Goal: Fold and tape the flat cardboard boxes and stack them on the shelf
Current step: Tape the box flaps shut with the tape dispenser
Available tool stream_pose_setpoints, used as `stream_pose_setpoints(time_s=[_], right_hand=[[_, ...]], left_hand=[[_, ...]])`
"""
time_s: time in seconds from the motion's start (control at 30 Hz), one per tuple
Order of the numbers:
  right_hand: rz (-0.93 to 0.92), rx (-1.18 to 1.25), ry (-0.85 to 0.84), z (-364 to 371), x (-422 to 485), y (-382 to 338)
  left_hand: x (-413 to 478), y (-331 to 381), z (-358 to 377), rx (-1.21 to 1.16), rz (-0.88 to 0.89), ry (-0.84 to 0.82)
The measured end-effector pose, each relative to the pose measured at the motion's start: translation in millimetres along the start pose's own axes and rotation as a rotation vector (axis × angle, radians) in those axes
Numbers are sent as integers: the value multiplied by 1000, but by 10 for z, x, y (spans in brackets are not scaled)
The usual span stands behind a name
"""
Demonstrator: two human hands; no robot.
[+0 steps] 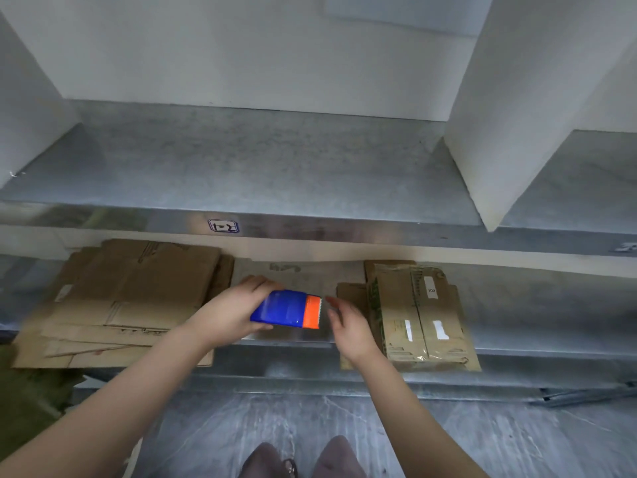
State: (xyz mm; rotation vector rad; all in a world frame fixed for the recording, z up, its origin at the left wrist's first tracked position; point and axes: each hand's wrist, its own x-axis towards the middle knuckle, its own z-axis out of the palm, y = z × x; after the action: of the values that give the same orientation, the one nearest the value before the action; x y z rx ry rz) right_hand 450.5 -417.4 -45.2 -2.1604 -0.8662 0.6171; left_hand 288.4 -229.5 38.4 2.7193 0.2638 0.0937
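Tape dispenser [286, 309]: I am seeing it held in the air in front of the lower shelf [534, 305], between the two cardboard piles. Its long axis is running left to right, tilting a little down toward the right. The blue body is sitting on the left and the orange toothed end is pointing right.

Left hand [234, 312]: I am watching it grip the blue end, with the fingers [256, 281] curling over the top and the thumb sitting under the lower edge.

Right hand [348, 326]: it is hovering just beside the orange end, holding nothing, palm facing the dispenser and fingers [336, 303] loosely straight. From this blurred view I cannot tell whether the fingertips are grazing the teeth.

Left cardboard pile [131, 298]: flat brown boxes are lying stacked on the lower shelf, behind the left forearm.

Right cardboard pile [420, 312]: smaller flat boxes with white labels are lying on the same shelf, just beyond the right hand.

Upper shelf [241, 167]: bare grey metal is running across my view, with a small label [223, 225] on its front edge.
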Motion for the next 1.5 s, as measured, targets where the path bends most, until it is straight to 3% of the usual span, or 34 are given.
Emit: stream_pose_setpoints(time_s=[0.3,0.63,1.0,1.27,1.5], right_hand=[[36,399,-8,-486,-395,-80],[22,681,-48,-1246,-1078,405],[154,437,128,-1696,-1570,1068],[340,347,222,-2054,-1516,1392],[367,210,221,-2118,-1300,1424]], left_hand=[[4,640,-328,54,220,96],[13,1665,57,-6,184,189],[-111,2508,714,-80,36,167],[-357,2146,554,-37,-68,111],[-232,1841,390,-1,-122,92]])
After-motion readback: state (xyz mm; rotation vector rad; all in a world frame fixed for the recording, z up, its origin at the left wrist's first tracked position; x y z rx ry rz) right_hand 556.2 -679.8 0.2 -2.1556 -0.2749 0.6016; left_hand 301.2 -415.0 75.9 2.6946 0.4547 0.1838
